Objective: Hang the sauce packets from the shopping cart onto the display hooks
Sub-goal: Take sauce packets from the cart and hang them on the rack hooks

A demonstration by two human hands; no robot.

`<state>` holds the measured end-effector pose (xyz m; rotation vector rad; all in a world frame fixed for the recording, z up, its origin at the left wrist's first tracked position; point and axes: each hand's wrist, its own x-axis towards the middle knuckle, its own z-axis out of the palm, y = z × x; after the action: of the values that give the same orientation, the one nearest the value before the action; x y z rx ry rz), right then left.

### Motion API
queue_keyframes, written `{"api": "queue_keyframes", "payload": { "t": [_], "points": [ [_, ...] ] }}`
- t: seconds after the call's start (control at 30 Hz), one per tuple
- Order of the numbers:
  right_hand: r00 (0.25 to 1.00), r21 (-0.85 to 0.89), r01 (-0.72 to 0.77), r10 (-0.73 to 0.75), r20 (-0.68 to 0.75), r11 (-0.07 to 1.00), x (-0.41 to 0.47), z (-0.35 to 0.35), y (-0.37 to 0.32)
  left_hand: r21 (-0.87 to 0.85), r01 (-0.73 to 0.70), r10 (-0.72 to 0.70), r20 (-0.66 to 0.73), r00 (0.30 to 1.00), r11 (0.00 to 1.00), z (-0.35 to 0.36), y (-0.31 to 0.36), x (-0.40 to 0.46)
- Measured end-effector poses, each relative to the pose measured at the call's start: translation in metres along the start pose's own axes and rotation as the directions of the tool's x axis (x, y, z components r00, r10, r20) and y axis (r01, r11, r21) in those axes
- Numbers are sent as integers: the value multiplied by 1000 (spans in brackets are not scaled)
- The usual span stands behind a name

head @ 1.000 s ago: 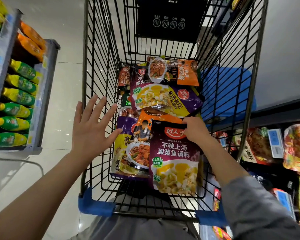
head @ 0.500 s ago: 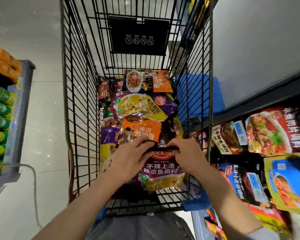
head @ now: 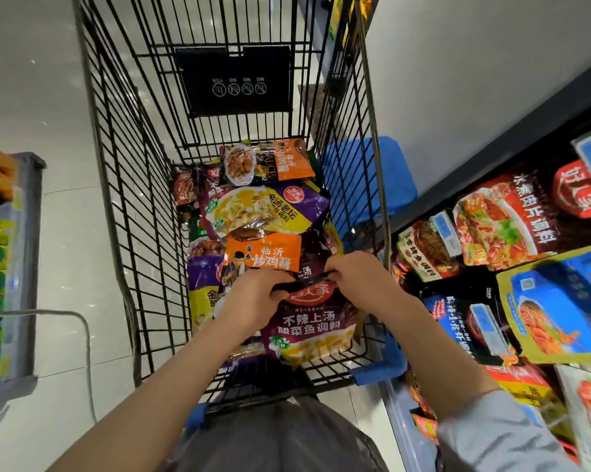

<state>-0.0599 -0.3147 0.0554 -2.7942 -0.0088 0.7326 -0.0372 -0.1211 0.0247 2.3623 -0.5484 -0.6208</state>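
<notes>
Now both hands on the purple packet (head: 316, 321), upright, top edge away.

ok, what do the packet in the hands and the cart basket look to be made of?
Dark purple packet: looks like glossy printed plastic film, maybe foil-laminated; it creases and throws glare. Both hands, left and right, pinch its top edge.
Cart basket: black coated metal wire, judging by the thin rigid grid; the blue corner bumper looks like moulded plastic.
</notes>
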Motion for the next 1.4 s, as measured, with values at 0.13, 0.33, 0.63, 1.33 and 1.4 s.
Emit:
{"api": "queue_keyframes", "payload": {
  "t": [0.13, 0.33, 0.63, 1.33, 1.4],
  "points": [
    [1000, 64, 9, -9, 9, 998, -11, 2, 0, 3, 31, -31, 48, 998, 1000, -4, 3, -8],
    [989, 40, 144, -145, 15, 989, -40, 0, -4, -48, 47, -42, 101, 994, 998, -9, -1, -24],
    [996, 97, 84, -80, -39, 992, -72, -17, 5, -134, -45, 67, 164, 984, 990, -29, 21, -18],
    [863, -266, -49, -93, -497, 963, 21, 21, 53, -61, -43, 28, -219, 975, 997, -55, -31, 119],
    [840, -274, -72, -90, -535, 959, 26, 26, 55, 33, -15, 21, -204, 979, 999, -59, -51, 152]
  ]
}}
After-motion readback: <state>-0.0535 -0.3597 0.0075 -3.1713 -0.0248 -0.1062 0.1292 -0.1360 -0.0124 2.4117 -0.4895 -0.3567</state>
